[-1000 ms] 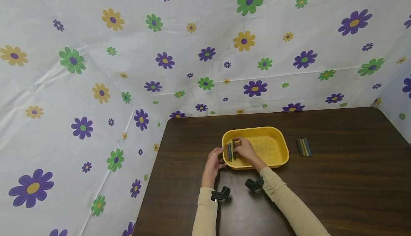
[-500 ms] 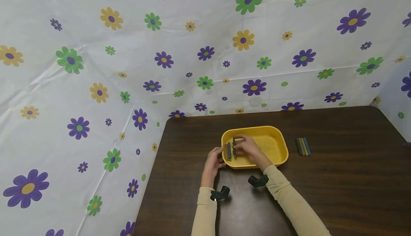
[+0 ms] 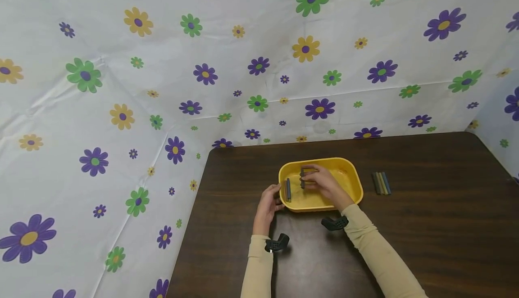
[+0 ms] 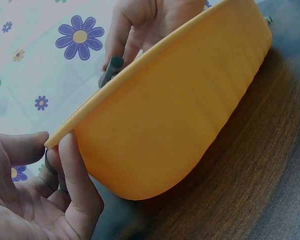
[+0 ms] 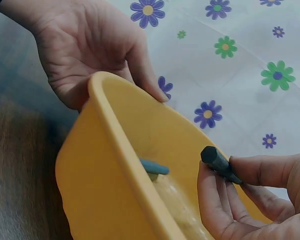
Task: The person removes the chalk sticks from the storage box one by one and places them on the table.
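Note:
In the head view a yellow plastic tub [image 3: 350,182] stands on the dark wooden table. My left hand [image 3: 265,208] grips its left end, with thumb and fingers pinching the rim in the left wrist view. My right hand [image 3: 326,185] is over the inside of the tub, holding a dark green six-sided stick [image 5: 217,162], like a crayon, between thumb and fingertips. A blue stick [image 5: 154,167] lies inside the tub near its left end, close to a brownish stick [image 3: 285,191]. Part of a lighter stick shows beneath the blue one.
To the right of the tub, several sticks [image 3: 381,183] in dark green, olive, yellowish and blue lie side by side on the table [image 3: 438,226]. A white sheet [image 3: 227,41] printed with flowers rises behind the table and along its left side.
My right hand has lifted the dark stick away from the others at the tub's left end and moved right with it. My left hand has stayed at the rim.

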`<state>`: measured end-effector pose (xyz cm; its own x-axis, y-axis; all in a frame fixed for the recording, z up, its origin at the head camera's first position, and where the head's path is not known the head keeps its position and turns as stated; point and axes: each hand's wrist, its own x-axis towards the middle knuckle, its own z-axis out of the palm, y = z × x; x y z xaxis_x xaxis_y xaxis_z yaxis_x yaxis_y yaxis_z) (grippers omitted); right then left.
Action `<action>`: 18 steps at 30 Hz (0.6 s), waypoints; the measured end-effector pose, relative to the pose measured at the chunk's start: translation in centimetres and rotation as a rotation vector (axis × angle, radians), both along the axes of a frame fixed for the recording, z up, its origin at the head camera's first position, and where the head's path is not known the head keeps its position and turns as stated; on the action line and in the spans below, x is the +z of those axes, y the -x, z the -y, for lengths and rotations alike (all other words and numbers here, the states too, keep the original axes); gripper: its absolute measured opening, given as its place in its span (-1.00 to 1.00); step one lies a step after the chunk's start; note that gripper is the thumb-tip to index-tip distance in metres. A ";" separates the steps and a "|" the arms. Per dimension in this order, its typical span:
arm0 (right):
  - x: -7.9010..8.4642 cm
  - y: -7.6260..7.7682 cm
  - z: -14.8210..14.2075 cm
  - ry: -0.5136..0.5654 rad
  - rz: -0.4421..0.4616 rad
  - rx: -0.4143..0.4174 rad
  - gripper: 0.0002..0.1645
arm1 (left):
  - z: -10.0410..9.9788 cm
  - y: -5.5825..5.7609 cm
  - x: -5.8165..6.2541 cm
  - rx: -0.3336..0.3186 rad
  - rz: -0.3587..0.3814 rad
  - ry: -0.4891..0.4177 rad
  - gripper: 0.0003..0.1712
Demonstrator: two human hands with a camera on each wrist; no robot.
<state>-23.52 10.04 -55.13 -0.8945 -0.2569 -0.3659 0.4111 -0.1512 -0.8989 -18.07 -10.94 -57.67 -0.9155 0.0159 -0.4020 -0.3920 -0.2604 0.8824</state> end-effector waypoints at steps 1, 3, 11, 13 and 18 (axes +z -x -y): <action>0.0 0.0 -0.2 0.006 -0.002 -0.001 -0.32 | 0.0 0.0 0.0 -0.002 -0.004 -0.001 -0.77; 0.0 0.0 -0.6 0.021 -0.005 -0.003 -0.31 | 0.0 0.0 0.0 -0.004 -0.008 -0.005 -0.77; 0.2 0.1 -2.3 0.062 0.006 -0.013 -0.31 | -0.1 0.1 -0.1 -0.002 -0.015 -0.003 -0.77; 0.3 0.1 -2.8 0.056 0.000 -0.016 -0.31 | -0.1 0.2 -0.1 0.003 -0.014 -0.001 -0.78; 0.4 -0.2 -3.8 0.059 -0.020 -0.045 -0.30 | -0.1 0.1 -0.2 0.004 -0.015 0.006 -0.78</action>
<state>-23.35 13.87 -54.74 -0.9125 -0.2372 -0.3332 0.3849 -0.2221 -0.8959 -18.12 -10.79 -57.84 -0.9213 0.0104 -0.3887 -0.3781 -0.2567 0.8895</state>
